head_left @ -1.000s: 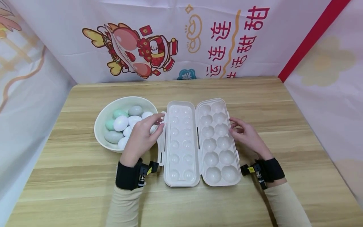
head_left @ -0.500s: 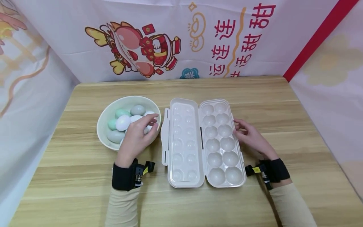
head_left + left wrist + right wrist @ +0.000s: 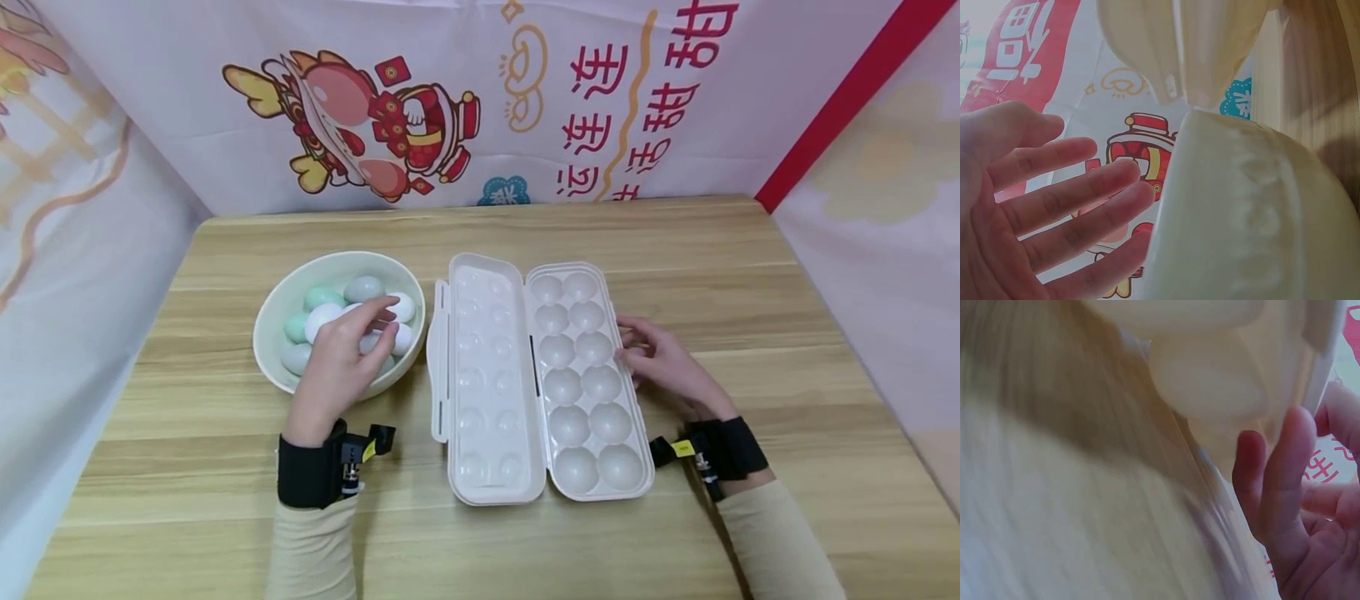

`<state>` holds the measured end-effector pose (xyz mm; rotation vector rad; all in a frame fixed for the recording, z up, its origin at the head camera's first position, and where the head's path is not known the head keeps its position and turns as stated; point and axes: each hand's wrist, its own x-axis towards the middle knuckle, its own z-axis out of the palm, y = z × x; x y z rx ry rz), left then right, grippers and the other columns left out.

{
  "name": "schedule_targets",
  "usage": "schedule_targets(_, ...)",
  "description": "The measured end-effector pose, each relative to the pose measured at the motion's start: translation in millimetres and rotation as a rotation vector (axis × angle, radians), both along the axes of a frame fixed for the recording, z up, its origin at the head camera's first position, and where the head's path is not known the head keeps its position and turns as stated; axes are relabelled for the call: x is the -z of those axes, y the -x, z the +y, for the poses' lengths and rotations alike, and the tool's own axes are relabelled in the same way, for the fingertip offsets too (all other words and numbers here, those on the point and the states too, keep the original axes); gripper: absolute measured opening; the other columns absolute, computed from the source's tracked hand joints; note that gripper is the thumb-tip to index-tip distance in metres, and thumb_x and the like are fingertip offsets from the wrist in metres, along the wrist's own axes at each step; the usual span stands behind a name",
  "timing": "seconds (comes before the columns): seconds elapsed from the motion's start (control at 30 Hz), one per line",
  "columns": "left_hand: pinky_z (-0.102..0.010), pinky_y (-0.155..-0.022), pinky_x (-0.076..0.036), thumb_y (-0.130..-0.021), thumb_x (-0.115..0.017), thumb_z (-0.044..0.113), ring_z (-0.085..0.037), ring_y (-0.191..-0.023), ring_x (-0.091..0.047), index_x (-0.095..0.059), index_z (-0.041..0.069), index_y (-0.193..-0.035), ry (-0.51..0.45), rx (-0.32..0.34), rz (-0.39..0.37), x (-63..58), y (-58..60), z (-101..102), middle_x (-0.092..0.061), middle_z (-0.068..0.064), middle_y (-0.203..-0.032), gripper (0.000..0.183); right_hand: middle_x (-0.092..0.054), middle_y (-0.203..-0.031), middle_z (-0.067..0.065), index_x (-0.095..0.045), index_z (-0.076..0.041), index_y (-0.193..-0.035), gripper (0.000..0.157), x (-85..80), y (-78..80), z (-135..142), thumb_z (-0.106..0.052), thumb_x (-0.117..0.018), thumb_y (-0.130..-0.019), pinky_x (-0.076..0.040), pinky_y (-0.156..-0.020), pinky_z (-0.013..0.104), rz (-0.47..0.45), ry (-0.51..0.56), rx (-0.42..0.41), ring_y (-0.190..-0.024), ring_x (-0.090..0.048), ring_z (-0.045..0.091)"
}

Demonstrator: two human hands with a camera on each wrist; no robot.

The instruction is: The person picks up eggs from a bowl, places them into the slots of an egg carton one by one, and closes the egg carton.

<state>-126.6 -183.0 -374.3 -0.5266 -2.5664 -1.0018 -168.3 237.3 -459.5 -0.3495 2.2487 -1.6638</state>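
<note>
An off-white plastic egg box (image 3: 495,400) lies unfolded on the table, its lid half at left and its cupped tray half at right. Left of it stands a pale oval bowl (image 3: 264,333) with white, grey and mint-green eggs (image 3: 364,290). My left hand (image 3: 341,354) hovers over the bowl's near right part, partly hiding the eggs. Its fingers are spread and hold nothing in the left wrist view. At the tray's right rim, my right hand (image 3: 663,362) holds the edge, with lower fingers (image 3: 1291,444) under the rim and another digit above it.
The wooden table (image 3: 570,550) extends around both containers. A printed cloth (image 3: 667,133) hangs behind its back edge, and more cloth hangs at both sides. Black straps with small cameras (image 3: 360,454) sit on both wrists.
My left hand has moved left, from beside the egg box's lid latch to over the bowl. The right hand stays at the tray's rim. The head view has shifted slightly.
</note>
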Motion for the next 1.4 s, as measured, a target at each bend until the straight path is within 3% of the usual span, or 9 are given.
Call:
schedule_targets(0.3, -0.043, -0.077, -0.053, -0.091, -0.062, 0.002, -0.027, -0.088, -0.067, -0.063, -0.002, -0.117, 0.004, 0.012, -0.003, 0.7, 2.9, -2.2, -0.069, -0.016, -0.102, 0.026, -0.059, -0.101, 0.012, -0.034, 0.004, -0.144, 0.056, 9.5, 1.3, -4.6, -0.001, -0.057, -0.092, -0.053, -0.058, 0.029, -0.073, 0.096, 0.028, -0.075, -0.061, 0.014)
schedule_targets(0.53, -0.045, -0.076, -0.053, -0.092, -0.061, 0.002, -0.028, -0.088, -0.067, -0.063, -0.003, -0.117, 0.006, -0.013, -0.027, 0.8, 2.3, -5.4, -0.068, -0.018, -0.102, 0.026, -0.059, -0.106, 0.016, -0.033, 0.001, -0.147, 0.06, 10.9, 6.7, -10.5, -0.008, -0.061, -0.094, -0.054, -0.062, 0.031, -0.15, 0.12, 0.02, -0.079, -0.062, 0.017)
schedule_targets(0.67, -0.046, -0.078, -0.053, -0.092, -0.061, 0.004, -0.029, -0.091, -0.066, -0.062, -0.002, -0.118, 0.019, -0.025, -0.037, 0.0, 2.3, -7.7, -0.067, -0.018, -0.105, 0.026, -0.059, -0.105, 0.015, -0.031, 0.0, -0.148, 0.062, 10.2, 9.7, -15.3, -0.007, -0.06, -0.094, -0.054, -0.061, 0.03, -0.141, 0.135, 0.017, -0.078, -0.063, 0.017)
schedule_targets(0.9, -0.047, -0.076, -0.053, -0.091, -0.062, 0.004, -0.03, -0.09, -0.066, -0.061, -0.003, -0.118, 0.02, -0.042, -0.037, 0.7, 1.8, -11.4, -0.068, -0.018, -0.101, 0.027, -0.06, -0.104, 0.018, -0.024, -0.02, -0.153, 0.072, 6.6, 13.2, -20.0, -0.005, -0.061, -0.094, -0.053, -0.054, 0.031, -0.069, 0.168, -0.027, -0.071, -0.063, 0.018)
schedule_targets(1.0, -0.047, -0.075, -0.054, -0.091, -0.063, 0.003, -0.03, -0.091, -0.066, -0.061, -0.002, -0.118, 0.015, -0.036, -0.045, 2.5, 1.7, -11.0, -0.068, -0.018, -0.101, 0.027, -0.057, -0.113, 0.02, -0.03, -0.02, -0.151, 0.066, 6.7, 10.3, -19.9, -0.005, -0.061, -0.094, -0.054, -0.054, 0.032, -0.043, 0.146, -0.021, -0.076, -0.064, 0.02)
schedule_targets(1.23, -0.046, -0.077, -0.054, -0.092, -0.063, 0.004, -0.029, -0.091, -0.066, -0.062, -0.001, -0.118, 0.013, -0.031, -0.058, 6.4, 3.8, -7.5, -0.068, -0.017, -0.102, 0.027, -0.051, -0.118, 0.017, -0.049, -0.003, -0.128, 0.037, 6.6, 1.5, -19.3, -0.008, -0.062, -0.094, -0.053, -0.057, 0.03, -0.058, 0.158, 0.028, -0.083, -0.062, 0.017)
schedule_targets(1.4, -0.044, -0.079, -0.053, -0.092, -0.062, 0.004, -0.028, -0.091, -0.066, -0.062, -0.001, -0.117, 0.01, -0.02, -0.061, 7.7, 6.5, -4.7, -0.068, -0.017, -0.105, 0.026, -0.051, -0.119, 0.015, -0.052, -0.003, -0.127, 0.035, 1.7, -3.8, -18.6, -0.01, -0.062, -0.094, -0.053, -0.058, 0.03, -0.052, 0.103, 0.049, -0.086, -0.062, 0.016)
